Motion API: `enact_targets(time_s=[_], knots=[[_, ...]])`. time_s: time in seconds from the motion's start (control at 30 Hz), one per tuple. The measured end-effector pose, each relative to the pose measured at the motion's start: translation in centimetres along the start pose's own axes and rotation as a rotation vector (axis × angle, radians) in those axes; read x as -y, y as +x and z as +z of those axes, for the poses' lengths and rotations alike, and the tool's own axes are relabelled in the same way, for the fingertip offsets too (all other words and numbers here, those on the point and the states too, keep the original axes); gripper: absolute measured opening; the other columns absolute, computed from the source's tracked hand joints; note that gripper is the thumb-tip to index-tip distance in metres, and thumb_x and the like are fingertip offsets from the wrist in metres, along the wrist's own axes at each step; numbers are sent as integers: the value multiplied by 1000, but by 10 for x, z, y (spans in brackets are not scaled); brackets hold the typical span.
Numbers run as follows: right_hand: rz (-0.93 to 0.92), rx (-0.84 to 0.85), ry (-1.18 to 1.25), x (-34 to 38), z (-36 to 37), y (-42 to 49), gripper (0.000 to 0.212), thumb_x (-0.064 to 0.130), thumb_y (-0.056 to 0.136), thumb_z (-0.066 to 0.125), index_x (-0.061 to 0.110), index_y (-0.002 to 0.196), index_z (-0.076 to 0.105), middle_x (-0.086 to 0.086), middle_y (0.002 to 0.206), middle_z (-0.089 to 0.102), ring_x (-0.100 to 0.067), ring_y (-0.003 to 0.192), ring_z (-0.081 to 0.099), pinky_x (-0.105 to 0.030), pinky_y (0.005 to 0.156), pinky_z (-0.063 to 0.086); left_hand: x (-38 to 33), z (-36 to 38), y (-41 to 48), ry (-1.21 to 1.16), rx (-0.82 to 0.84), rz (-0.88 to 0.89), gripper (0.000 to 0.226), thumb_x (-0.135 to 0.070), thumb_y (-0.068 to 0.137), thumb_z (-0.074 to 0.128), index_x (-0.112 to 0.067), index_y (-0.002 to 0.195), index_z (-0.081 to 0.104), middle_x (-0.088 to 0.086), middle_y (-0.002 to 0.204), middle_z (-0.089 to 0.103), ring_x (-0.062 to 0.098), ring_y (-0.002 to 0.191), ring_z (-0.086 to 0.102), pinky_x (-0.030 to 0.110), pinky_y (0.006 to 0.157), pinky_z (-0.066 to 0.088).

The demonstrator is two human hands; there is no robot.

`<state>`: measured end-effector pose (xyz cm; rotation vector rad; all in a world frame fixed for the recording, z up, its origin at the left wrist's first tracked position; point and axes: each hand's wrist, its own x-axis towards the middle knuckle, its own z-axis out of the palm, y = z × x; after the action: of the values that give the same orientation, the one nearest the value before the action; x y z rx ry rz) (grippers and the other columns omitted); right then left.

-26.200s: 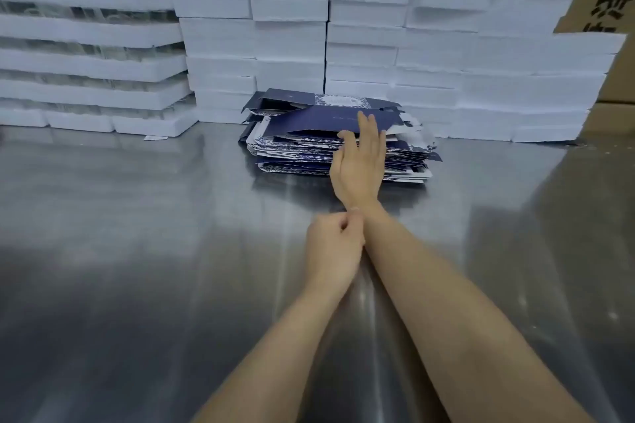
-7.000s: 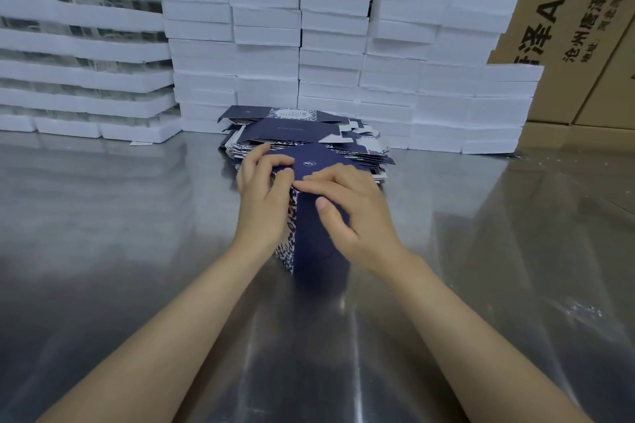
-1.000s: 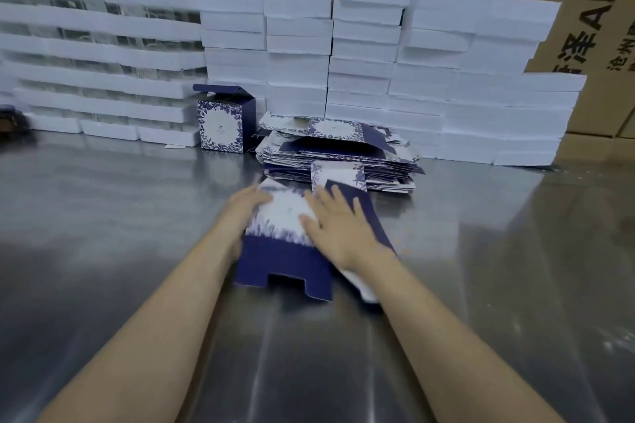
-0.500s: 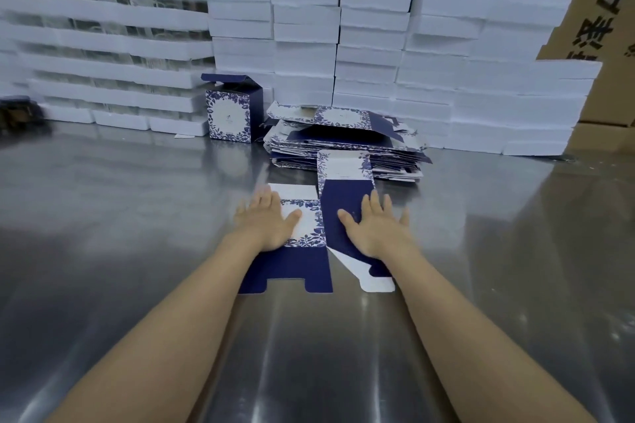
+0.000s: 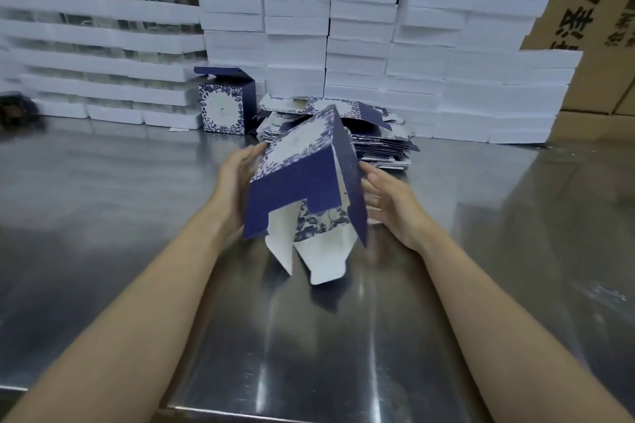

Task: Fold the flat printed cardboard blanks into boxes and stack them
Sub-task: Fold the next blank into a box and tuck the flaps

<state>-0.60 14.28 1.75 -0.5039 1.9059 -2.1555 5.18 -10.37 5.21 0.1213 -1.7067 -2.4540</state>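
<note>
L hand fingertips behind box, box blurred
</note>
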Motion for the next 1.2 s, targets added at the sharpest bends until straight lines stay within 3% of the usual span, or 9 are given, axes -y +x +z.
enact_targets(time_s=[0.07,0.27,0.4,0.5,0.6,0.7,0.87,1.0,1.2], knots=[[53,117,69,0,6,0,68,50,84,63,29,145,41,-6,135,60,-25,109,64,-33,80,55,2,7,-2,56,91,10,35,-38,100,35,-27,123,60,-3,144,49,15,132,44,33,108,38],[20,273,248,-2,0,-1,64,50,96,46,23,151,29,-5,145,50,-28,130,50,-44,99,47,20,16,4,241,170,-2,31,-56,94,48,-42,96,76,-16,112,71,11,123,55,43,112,34],[-38,285,467,9,13,-3,74,39,86,67,16,149,33,0,139,56,-18,120,59,-32,91,52,25,17,5,-10,335,-110,62,-77,80,50,-32,119,69,1,126,66,22,124,57,45,103,47],[-80,327,595,13,27,-4,76,33,75,78,9,139,46,-7,141,53,-20,125,55,-32,97,49,16,20,0,-262,340,-112,64,-70,88,46,-17,103,77,7,111,72,22,104,69,35,79,57],[-112,228,362,7,39,-3,48,16,87,57,4,134,50,-14,133,57,-23,121,56,-42,107,41,8,18,-6,-477,336,-98,57,-57,95,37,-17,90,77,4,89,73,24,86,71,35,76,56],[-82,164,59,0,38,-5,64,-3,74,53,10,137,47,-13,145,48,-23,133,46,-41,113,34,9,9,-5,-637,267,82,42,-46,92,44,-16,92,74,4,93,72,26,87,70,36,76,57],[57,602,98,-5,52,-15,84,20,68,86,42,137,44,-4,143,51,-25,132,49,-52,111,33,11,9,-1,-613,276,125,40,-52,85,50,-22,94,75,0,95,72,22,89,69,32,80,54],[49,520,200,1,67,-17,135,49,48,93,23,154,14,-9,154,35,-26,137,42,-54,108,38,19,7,7,-654,278,61,40,-42,89,48,-15,104,74,7,109,71,27,101,67,37,87,54],[35,408,473,18,73,-18,116,63,54,83,11,146,36,-17,148,42,-29,137,41,-67,99,39,23,11,12,-409,280,172,63,-1,58,73,-24,111,47,-2,92,57,13,79,55,26,73,46]])
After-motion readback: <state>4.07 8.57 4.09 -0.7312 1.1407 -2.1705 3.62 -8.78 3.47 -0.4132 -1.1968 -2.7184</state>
